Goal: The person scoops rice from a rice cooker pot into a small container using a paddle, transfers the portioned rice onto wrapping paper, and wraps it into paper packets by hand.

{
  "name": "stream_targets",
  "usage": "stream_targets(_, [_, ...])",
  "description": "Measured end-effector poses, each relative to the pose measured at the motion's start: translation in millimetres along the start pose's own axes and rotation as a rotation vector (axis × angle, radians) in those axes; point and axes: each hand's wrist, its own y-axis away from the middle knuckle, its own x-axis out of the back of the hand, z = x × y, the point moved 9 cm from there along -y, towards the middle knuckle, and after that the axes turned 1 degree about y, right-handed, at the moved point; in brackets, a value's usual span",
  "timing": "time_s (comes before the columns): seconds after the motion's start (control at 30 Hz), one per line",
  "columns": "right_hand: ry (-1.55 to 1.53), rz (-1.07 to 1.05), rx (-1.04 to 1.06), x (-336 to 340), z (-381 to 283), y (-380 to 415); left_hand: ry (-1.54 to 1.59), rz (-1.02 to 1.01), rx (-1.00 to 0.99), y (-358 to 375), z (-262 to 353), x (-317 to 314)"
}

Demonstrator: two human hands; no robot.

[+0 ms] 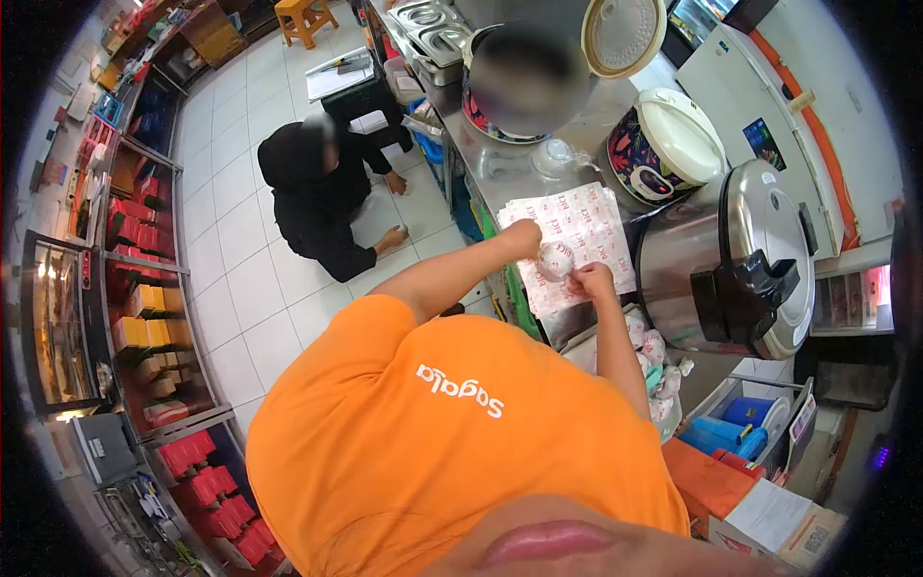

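A round bundle wrapped in white paper with red print [556, 262] lies on a stack of matching printed paper sheets [582, 213] on the steel counter. My left hand [521, 239] is closed at the bundle's far left side, its fingertips partly hidden, apparently gripping the wrapper there. On the opposite side, my right hand [593, 280] pinches the wrapper's edge between thumb and fingers. What the paper encloses is hidden. Below my right forearm, several similar wrapped bundles [656, 361] sit in a container.
Right of the sheets stand a large steel rice cooker [685, 260] and a floral pot with a white lid [663, 144]. Another floral pot [481, 111] is farther back, its inside blurred. A person in black [317, 197] crouches on the tiled floor to the left, one hand on the floor.
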Motion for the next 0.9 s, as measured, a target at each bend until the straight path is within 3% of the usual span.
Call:
stream_targets(0.07, [0.181,0.034,0.056,5.4,-13.0,-7.6,-0.008,-0.04,0.042,-6.8,-2.7,11.1])
stream_targets(0.13, [0.36,0.067,0.091,8.0,-3.7,-22.0,0.082,0.059,-0.081,-6.6,11.6,24.6])
stream_targets(0.17, [0.421,0.055,0.209,2.2,-11.9,-26.9,0.01,-0.129,-0.156,-13.6,18.4,9.9])
stream_targets(0.2, [0.481,0.04,0.329,-2.6,-18.1,-28.3,0.017,-0.13,-0.16,-16.0,16.3,1.5])
stream_targets(0.23, [0.349,-0.006,0.181,-1.1,0.1,-33.0,0.067,-0.047,-0.295,-14.0,24.1,2.0])
stream_targets(0.27, [0.353,-0.006,0.183,-0.9,3.9,-32.4,0.113,0.041,-0.428,-10.9,30.0,6.3])
stream_targets(0.3, [0.316,-0.015,0.265,-1.4,4.3,-28.4,0.113,0.048,-0.427,-4.7,33.1,10.0])
stream_targets(0.37, [0.286,-0.024,0.35,-0.7,4.0,-11.9,0.475,-0.138,-0.282,15.1,38.1,-1.9])
stream_targets(0.43, [-0.095,-0.058,0.278,0.0,-11.0,25.9,0.542,-0.103,-0.235,39.1,51.4,8.3])
stream_targets(0.47, [-0.088,-0.061,0.28,-5.7,-23.0,42.8,0.605,-0.077,-0.187,51.7,56.2,17.2])
stream_targets(0.53, [-0.631,-0.027,0.086,-15.6,-23.6,63.6,0.657,-0.117,-0.107,69.5,63.9,22.6])
stream_targets(0.57, [-0.717,-0.013,0.083,-21.0,-17.1,60.5,0.672,-0.04,-0.1,74.0,63.5,24.3])
stream_targets(0.6, [-0.716,-0.016,0.084,-28.2,-29.4,72.7,0.688,0.036,-0.093,79.4,63.9,26.8])
stream_targets(0.7, [0.282,0.289,0.413,-21.6,-75.6,95.3,0.673,0.142,-0.096,90.7,70.2,30.2])
stream_targets(0.73, [0.281,0.291,0.417,-21.5,-76.4,96.9,0.657,0.21,-0.098,93.8,69.8,36.3])
stream_targets(0.77, [0.085,0.193,0.394,-25.3,-77.0,97.2,0.653,0.217,-0.1,98.0,73.2,46.0])
stream_targets(0.8, [-0.108,0.093,0.368,-29.8,-80.1,98.7,0.708,0.116,-0.032,103.4,75.7,51.0])
stream_targets(0.83, [-0.106,0.091,0.377,-28.7,-87.1,103.1,0.761,0.016,0.039,108.5,76.5,52.0])
stream_targets(0.87, [-0.244,0.002,0.353,-32.9,-91.3,109.4,0.761,0.024,0.041,111.9,77.0,57.4])
stream_targets(0.9, [-0.379,-0.09,0.323,-37.1,-95.3,118.0,0.651,0.265,-0.139,118.7,86.0,85.8])
